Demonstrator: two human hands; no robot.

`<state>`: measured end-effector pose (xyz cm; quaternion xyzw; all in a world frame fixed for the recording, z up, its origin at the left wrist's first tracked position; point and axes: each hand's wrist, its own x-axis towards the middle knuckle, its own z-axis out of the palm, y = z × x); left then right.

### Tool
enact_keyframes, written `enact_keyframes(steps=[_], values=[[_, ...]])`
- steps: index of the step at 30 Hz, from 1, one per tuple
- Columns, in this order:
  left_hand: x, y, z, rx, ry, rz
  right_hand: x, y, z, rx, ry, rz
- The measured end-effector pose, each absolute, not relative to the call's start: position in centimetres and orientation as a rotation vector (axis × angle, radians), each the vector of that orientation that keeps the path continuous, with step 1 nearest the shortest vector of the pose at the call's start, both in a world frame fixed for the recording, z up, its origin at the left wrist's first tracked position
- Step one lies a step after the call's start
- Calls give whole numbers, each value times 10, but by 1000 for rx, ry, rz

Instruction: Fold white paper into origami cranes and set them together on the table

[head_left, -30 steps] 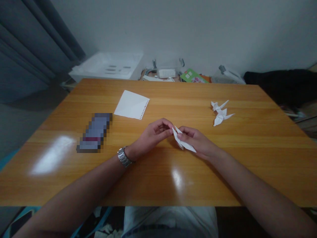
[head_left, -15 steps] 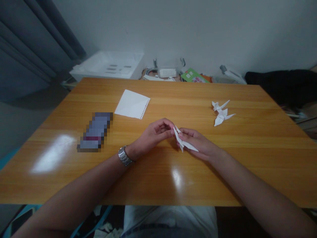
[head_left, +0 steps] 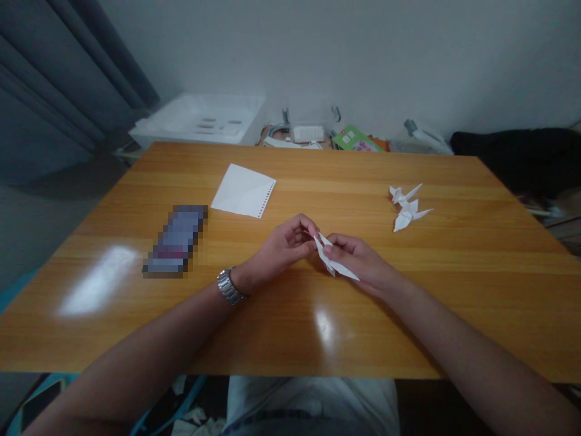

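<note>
We see both hands meeting over the middle of the table (head_left: 408,315), low above the wood. The right hand (head_left: 365,263) holds a folded paper (head_left: 334,263), white, narrow and pointed, with the thumb on top and the fingers curled underneath, closed on it. The left hand (head_left: 284,248) comes in from the other side, fingers curled tight, thumb and fingertips pinching the paper's upper-left end. A metal watch (head_left: 228,286) sits on the left wrist.

The folded paper's long axis runs diagonally, from upper left between the 2 hands down to lower right. Its long sharp tip points lower right, lying along the right palm. A shorter point sticks down toward the table near the middle of the piece. We cannot tell whether it touches the wood.

2 paper cranes (head_left: 407,213) lie on the far right part of the table, just beside each other and well apart from the hands. A flat white sheet (head_left: 242,191) with 1 perforated edge lies far left of centre. A blurred-out object (head_left: 175,242) lies left of the left hand. Behind the table we see a white box (head_left: 200,121), a green packet (head_left: 354,139), a dark cloth (head_left: 521,157) and a grey curtain (head_left: 54,79).
</note>
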<state>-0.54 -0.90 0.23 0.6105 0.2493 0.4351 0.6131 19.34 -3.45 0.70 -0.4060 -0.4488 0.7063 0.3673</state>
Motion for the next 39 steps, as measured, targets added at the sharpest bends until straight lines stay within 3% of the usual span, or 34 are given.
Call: enact_keyframes(steps=[19,39], values=[[-16,-6,9,2315,775,1091,200,-30,-1,-1131,-1536,1381],[-6,-11,-5,1890,879,1139,201,-30,0,-1166,-1565,1145]])
